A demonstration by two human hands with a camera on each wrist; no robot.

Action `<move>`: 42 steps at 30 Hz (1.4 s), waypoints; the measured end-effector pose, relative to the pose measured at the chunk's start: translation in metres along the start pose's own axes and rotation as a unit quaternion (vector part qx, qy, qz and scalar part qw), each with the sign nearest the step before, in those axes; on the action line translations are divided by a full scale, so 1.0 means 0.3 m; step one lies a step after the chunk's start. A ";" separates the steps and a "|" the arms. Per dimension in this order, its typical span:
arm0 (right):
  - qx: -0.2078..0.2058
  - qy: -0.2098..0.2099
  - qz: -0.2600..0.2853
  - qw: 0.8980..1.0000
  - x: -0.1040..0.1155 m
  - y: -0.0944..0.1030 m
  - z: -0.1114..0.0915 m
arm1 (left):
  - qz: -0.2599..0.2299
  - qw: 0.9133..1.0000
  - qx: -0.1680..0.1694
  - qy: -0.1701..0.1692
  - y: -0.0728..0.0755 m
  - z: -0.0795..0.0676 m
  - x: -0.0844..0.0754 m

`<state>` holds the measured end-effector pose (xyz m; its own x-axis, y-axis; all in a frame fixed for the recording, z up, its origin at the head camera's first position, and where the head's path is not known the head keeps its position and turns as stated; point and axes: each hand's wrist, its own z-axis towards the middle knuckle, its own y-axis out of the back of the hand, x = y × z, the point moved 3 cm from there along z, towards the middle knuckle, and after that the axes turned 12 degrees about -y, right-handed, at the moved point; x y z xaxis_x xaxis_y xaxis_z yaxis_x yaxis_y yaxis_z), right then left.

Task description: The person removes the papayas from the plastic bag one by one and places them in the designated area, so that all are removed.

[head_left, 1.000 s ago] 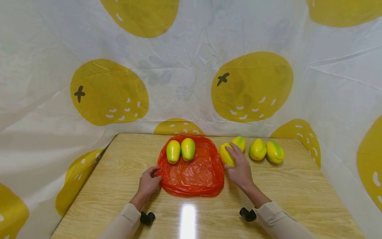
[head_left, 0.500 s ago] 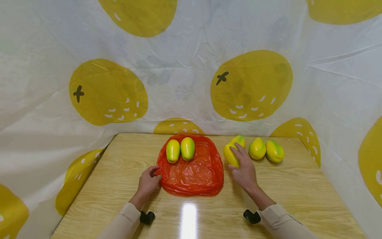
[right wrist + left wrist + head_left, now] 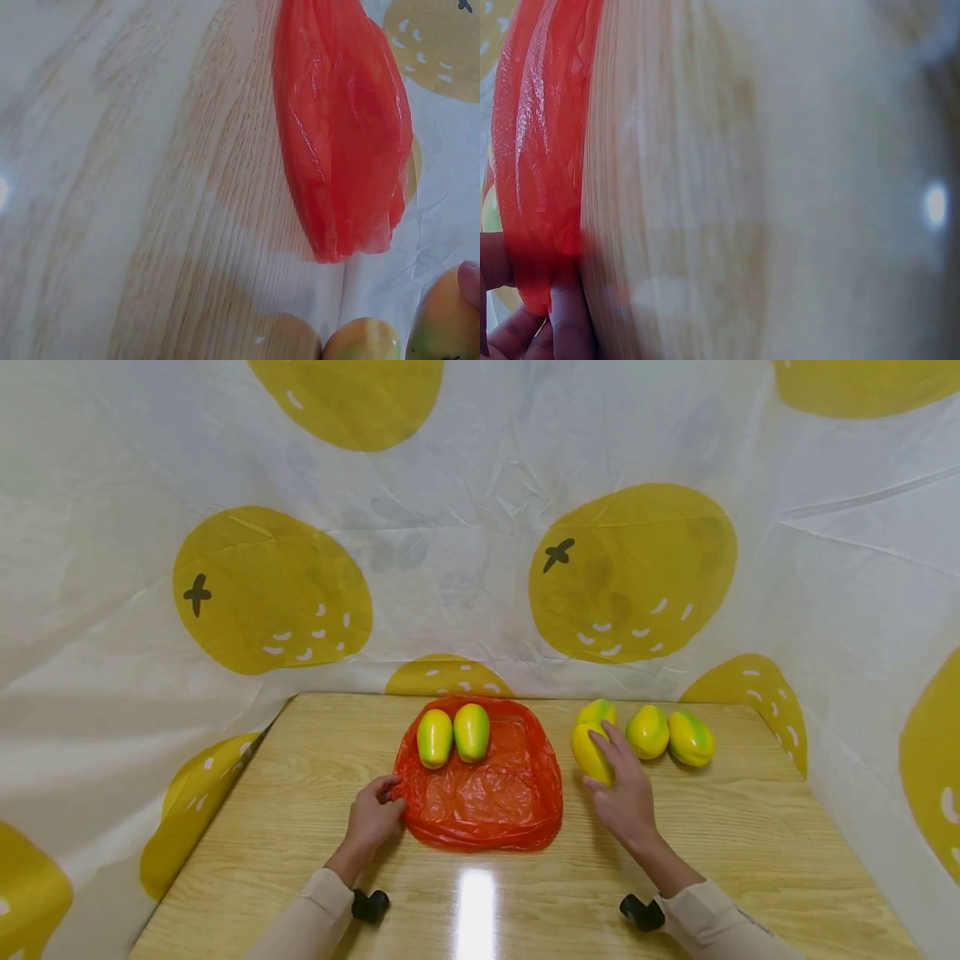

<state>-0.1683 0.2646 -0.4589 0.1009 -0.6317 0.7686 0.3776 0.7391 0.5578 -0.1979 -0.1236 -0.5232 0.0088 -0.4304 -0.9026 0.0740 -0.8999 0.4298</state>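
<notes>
My left hand (image 3: 375, 814) pinches the left rim of a red plastic bag (image 3: 487, 802); in the left wrist view, thumb and fingers lie on both sides of the bag's rim (image 3: 544, 150). The bag is spread wide, with two yellow-green papayas (image 3: 453, 735) side by side at its back left. To the right of the bag, my right hand (image 3: 624, 793) grips a yellow papaya (image 3: 591, 752), fingers over its right side. In the right wrist view, a fingertip touches this papaya (image 3: 442, 319) at the lower right. Just behind it sits another papaya (image 3: 597, 712), partly hidden.
Two more papayas (image 3: 647, 732) stand close together at the back right of the wooden table (image 3: 735, 843). A white cloth (image 3: 450, 568) printed with large yellow fruits hangs behind and at both sides. Black wrist cameras (image 3: 371, 906) sit at both cuffs.
My right hand has moved to the right with the papaya, away from the bag's rim and closer to the other papayas. The left hand has stayed at the bag.
</notes>
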 end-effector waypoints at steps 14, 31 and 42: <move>-0.015 -0.016 0.022 1.000 -0.029 0.024 -0.021 | 0.002 1.000 0.001 -0.002 -0.002 0.003 -0.002; -0.045 -0.021 0.026 0.998 -0.051 0.056 -0.041 | 0.005 1.000 0.003 0.001 0.002 -0.002 0.004; -0.057 -0.052 0.035 0.996 -0.078 0.079 -0.044 | 0.014 1.000 0.003 -0.005 0.000 -0.001 0.000</move>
<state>-0.1497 0.2936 -0.4678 0.0372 -0.5470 0.8363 0.4763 0.7454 0.4663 -0.1976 -0.1236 -0.5231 0.0009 -0.4563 -0.8898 0.0675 -0.8878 0.4553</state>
